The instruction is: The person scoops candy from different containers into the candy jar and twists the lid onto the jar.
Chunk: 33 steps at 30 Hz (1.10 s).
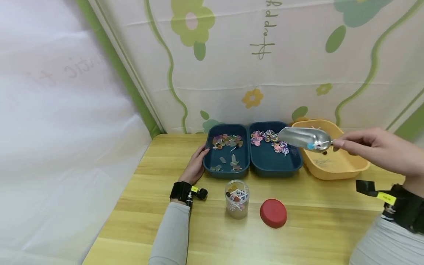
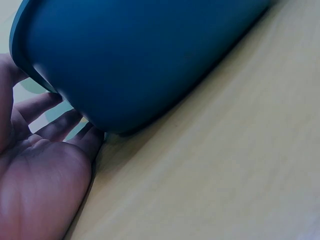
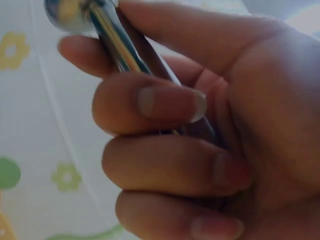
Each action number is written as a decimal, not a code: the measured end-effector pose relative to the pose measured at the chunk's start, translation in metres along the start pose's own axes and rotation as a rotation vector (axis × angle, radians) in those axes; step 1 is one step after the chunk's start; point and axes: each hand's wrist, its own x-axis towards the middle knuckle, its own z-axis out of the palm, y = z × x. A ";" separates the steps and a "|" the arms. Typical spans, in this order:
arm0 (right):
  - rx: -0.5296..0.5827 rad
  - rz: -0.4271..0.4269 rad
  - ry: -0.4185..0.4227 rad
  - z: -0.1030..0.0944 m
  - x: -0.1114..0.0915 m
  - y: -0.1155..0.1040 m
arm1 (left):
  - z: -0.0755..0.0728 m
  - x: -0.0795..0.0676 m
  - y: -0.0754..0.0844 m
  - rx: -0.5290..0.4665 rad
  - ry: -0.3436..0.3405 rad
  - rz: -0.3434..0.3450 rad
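Observation:
My right hand (image 1: 381, 149) grips the handle of a metal scoop (image 1: 299, 138), fingers curled round the handle (image 3: 120, 42) in the right wrist view. The scoop is raised over the middle blue bin (image 1: 275, 169) and the yellow bin (image 1: 334, 176), and a small light-blue piece shows in it. My left hand (image 1: 195, 165) touches the outer left side of the left blue bin (image 1: 226, 175); its fairly straight fingers reach along that wall (image 2: 125, 65) in the left wrist view. Small candy-like pieces (image 1: 226, 141) lie in the left bin, swirl lollipop pieces (image 1: 269, 136) in the middle one.
An uncovered clear jar (image 1: 237, 209) with small lollipop pieces inside stands in front of the left bin. A red lid (image 1: 273, 213) lies to its right on the wooden table (image 1: 159, 176). A patterned curtain (image 1: 225, 73) hangs right behind the bins.

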 end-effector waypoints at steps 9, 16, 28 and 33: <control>-0.043 -0.341 -0.135 0.024 0.009 -0.064 | 0.008 0.010 0.003 0.003 -0.040 0.015; -0.086 -0.375 -0.276 0.038 0.016 -0.090 | 0.012 0.014 0.003 0.013 -0.038 0.006; -0.141 -0.147 -0.139 0.019 -0.003 -0.057 | 0.013 0.014 0.004 0.014 -0.051 0.020; -0.256 0.108 0.001 -0.004 -0.017 -0.014 | 0.010 0.010 0.004 0.003 -0.056 0.020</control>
